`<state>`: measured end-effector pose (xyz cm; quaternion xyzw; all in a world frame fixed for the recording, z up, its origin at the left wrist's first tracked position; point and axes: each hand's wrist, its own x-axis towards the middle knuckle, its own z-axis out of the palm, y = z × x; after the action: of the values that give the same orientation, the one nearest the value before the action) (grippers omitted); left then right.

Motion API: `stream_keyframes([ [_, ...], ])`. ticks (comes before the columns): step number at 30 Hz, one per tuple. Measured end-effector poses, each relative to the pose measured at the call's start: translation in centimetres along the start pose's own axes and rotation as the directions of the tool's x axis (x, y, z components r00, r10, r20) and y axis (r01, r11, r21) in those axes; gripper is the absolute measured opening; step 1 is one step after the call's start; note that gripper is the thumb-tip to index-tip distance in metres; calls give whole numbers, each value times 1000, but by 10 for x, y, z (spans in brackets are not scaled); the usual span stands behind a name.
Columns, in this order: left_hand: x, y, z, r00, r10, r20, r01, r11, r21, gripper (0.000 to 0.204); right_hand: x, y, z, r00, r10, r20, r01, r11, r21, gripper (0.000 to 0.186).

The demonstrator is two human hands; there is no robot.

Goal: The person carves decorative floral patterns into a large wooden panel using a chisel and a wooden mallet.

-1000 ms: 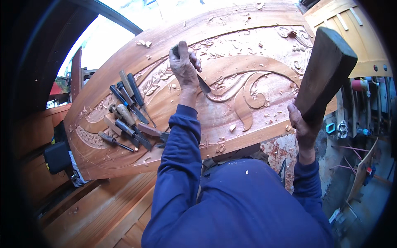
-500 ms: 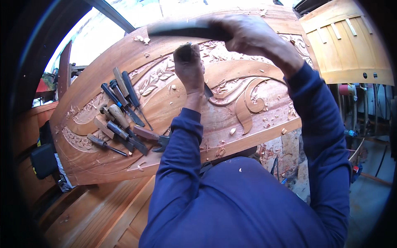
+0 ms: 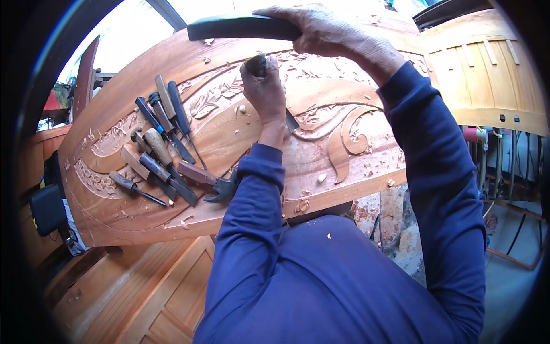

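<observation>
- Steel chisel (image 3: 292,122), its handle wrapped by the closed left hand (image 3: 266,94), stands tilted near the middle of the wooden panel (image 3: 366,186); its tip is at the curved groove beside the carved scroll (image 3: 338,157), but I cannot tell how deep.
- Dark mallet (image 3: 243,28) is gripped firmly in the right hand (image 3: 326,28), raised toward the panel's far edge; the two hands are apart.
- For good work, in my opinion, the blade should follow the curve steadily, and the mallet should meet the handle's end squarely, with even blows.
- Loose hand tools (image 3: 157,146) lie toward the panel's left end; a claw hammer (image 3: 222,188) rests near the near edge, beside the left forearm (image 3: 258,200).
</observation>
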<state>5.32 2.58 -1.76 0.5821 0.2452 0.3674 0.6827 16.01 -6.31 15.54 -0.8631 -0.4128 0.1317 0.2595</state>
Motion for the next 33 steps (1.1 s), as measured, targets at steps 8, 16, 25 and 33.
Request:
stream_keyframes([
  [8, -68, 95, -35, 839, -540, 71, 521, 758, -391, 21, -48, 27, 13, 979, -198, 51, 187, 968, 168, 89],
  [16, -132, 97, -116, 793, -292, 534, 84, 922, 378, 59, -239, 44, 76, 684, 651, -328, -261, 639, 724, 55],
  [25, -151, 101, -117, 491, -371, 788, -525, 595, 608, 93, -349, 80, 111, 223, 700, -678, -220, 714, 665, 43],
  [33, -162, 101, -117, 550, -224, 804, -571, 602, 559, 82, -361, 108, 131, 225, 630, -743, -142, 776, 615, 53],
])
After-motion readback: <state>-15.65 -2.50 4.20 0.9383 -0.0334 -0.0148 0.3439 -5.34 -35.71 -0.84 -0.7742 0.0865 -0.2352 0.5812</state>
